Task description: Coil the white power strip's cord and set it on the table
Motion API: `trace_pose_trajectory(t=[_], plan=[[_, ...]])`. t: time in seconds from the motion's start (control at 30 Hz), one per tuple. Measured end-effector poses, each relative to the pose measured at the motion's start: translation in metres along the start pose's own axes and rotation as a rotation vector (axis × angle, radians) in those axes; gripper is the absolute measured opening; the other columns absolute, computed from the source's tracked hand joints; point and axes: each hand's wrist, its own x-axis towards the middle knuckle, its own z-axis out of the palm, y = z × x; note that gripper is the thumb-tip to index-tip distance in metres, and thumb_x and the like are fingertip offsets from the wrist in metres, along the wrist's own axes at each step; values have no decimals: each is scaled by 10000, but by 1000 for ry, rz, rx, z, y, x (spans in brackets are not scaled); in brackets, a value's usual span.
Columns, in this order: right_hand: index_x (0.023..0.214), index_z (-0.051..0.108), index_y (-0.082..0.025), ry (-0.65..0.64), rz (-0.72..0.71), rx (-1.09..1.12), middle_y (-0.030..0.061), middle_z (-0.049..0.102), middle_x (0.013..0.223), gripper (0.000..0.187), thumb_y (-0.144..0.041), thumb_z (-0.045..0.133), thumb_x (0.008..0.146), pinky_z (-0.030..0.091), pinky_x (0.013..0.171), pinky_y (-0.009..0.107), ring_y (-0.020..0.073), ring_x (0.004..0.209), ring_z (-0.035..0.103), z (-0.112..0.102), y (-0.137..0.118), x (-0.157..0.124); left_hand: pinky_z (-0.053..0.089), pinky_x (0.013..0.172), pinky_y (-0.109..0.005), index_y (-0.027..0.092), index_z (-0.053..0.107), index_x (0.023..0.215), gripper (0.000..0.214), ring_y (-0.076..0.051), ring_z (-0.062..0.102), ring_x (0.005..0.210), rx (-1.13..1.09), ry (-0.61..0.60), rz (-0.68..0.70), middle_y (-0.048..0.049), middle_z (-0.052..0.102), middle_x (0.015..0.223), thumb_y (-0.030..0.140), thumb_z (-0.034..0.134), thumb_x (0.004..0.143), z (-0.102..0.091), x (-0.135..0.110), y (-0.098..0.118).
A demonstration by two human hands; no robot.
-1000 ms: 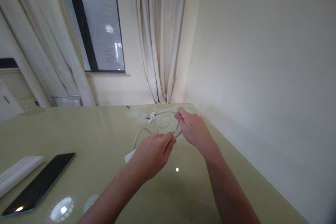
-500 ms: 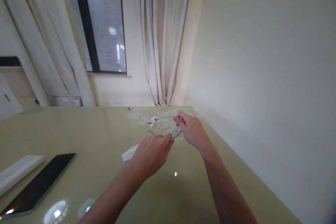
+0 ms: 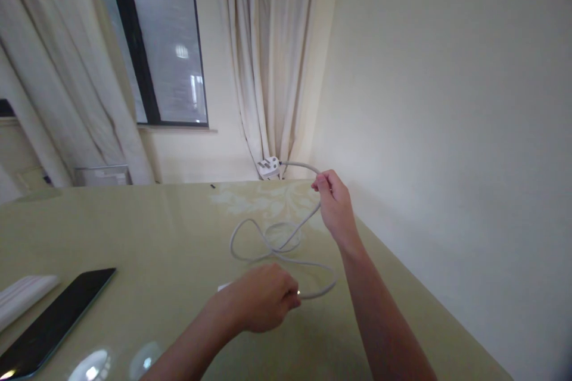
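Observation:
A white power cord lies in loose loops on the pale green table. My right hand is raised above the far corner, pinched on the cord just behind its white plug, which hangs in the air pointing left. My left hand rests low near the front, fingers closed on the cord's near end. A white block, mostly hidden, peeks out behind that hand.
A black phone and a white ribbed bar lie at the table's left front. Cream curtains and a dark-framed window stand behind the table. A plain wall runs along the table's right edge.
My right hand has lifted the plug end up and away, and my left hand has drawn back toward me, so the bundled cord is now pulled out into open loops.

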Motion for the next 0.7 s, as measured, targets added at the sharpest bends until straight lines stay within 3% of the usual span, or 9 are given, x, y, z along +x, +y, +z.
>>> trace_pose_trajectory(t=[0.1,0.2,0.33,0.4,0.5,0.63,0.67,0.7], plan=[[818,556,-232,74,53,360,-28,576,739,324,-465,537,1043,414,688,284,143,696,532,-5,-2,2,587,738,-463,216,821,830,214,-373,784,878,57,-156,-58,-168,810,901,342,657,886,23,5,13],[800,541,-231,205,66,594,-57,480,695,342,-496,652,987,327,569,247,107,604,425,-12,-11,4,608,757,-539,205,834,839,173,-435,781,913,97,-160,-94,-222,803,951,294,687,866,43,11,22],[769,525,-225,301,86,748,-69,414,674,400,-529,739,919,275,513,234,88,559,346,-23,-22,6,612,727,-496,261,794,858,45,-392,782,877,35,-7,-71,-150,797,940,281,755,846,53,15,17],[767,530,-227,305,107,771,-73,397,656,406,-541,745,907,281,505,234,89,546,326,-27,-23,6,603,745,-455,267,764,916,94,-356,771,910,-6,43,-46,-113,786,980,306,788,834,46,16,8],[777,548,-226,300,110,786,-73,395,659,402,-546,762,892,290,503,233,87,546,329,-27,-23,6,573,837,-400,237,714,996,115,-293,737,986,-16,121,-56,-94,753,1049,325,703,924,27,18,-11],[793,582,-218,275,114,839,-74,410,646,390,-533,799,869,283,503,225,81,544,325,-21,-26,4,502,1009,-417,187,646,1141,188,-292,645,1182,50,547,-269,-149,669,1241,289,570,1002,12,27,-47],[794,585,-219,269,119,846,-75,410,635,389,-534,803,865,280,503,225,81,541,321,-19,-27,3,483,1042,-432,167,620,1216,251,-303,623,1233,37,619,-332,-180,640,1309,297,549,1013,14,30,-56],[794,586,-220,263,125,848,-76,408,623,389,-536,802,864,278,504,227,83,539,318,-17,-28,2,477,1046,-441,157,602,1255,289,-308,623,1244,-2,617,-380,-200,632,1336,312,525,1024,17,33,-65]])
